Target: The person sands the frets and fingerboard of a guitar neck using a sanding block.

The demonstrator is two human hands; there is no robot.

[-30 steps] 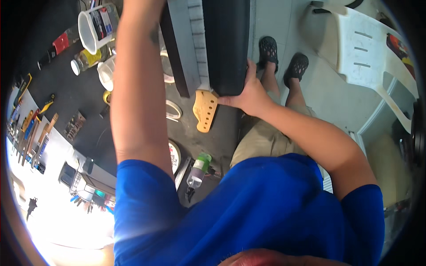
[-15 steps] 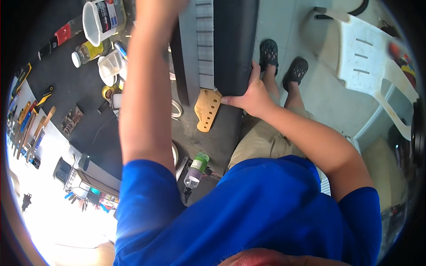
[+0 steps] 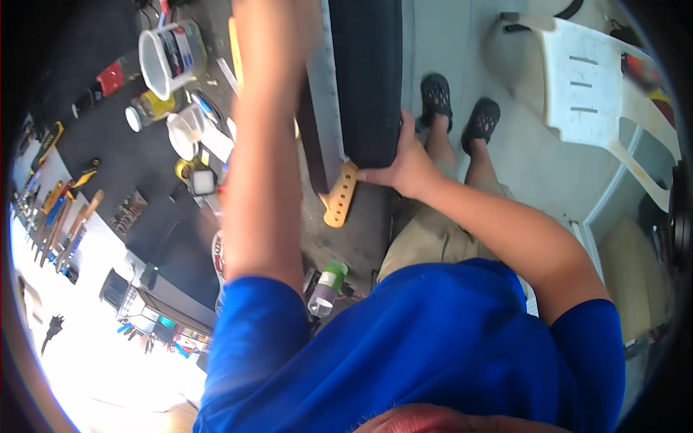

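A guitar neck's light wooden headstock (image 3: 341,198), with a row of holes, juts from beneath the near end of a long grey bar (image 3: 328,108). Beside the bar lies a long black block (image 3: 367,79) with rounded corners. My right hand (image 3: 408,166) wraps the block's near right corner, thumb tip against the headstock's edge and a finger along the block's side; its other fingers are hidden. Smeared by motion, my left hand (image 3: 278,22) is over the far part of the bar at the top edge. What it holds cannot be made out.
On the dark bench at left stand a clear tub (image 3: 162,61), a yellow-labelled jar (image 3: 148,108) and white cups (image 3: 189,130). Hand tools (image 3: 65,202) line the bench's left side. A green-and-clear bottle (image 3: 327,289) lies near my shirt. A white plastic chair (image 3: 588,79) stands at right.
The fretted fingerboard, visible before, is now covered from view. The headstock shows narrower and more edge-on. My left arm has shifted right in the picture; my right hand keeps its hold.
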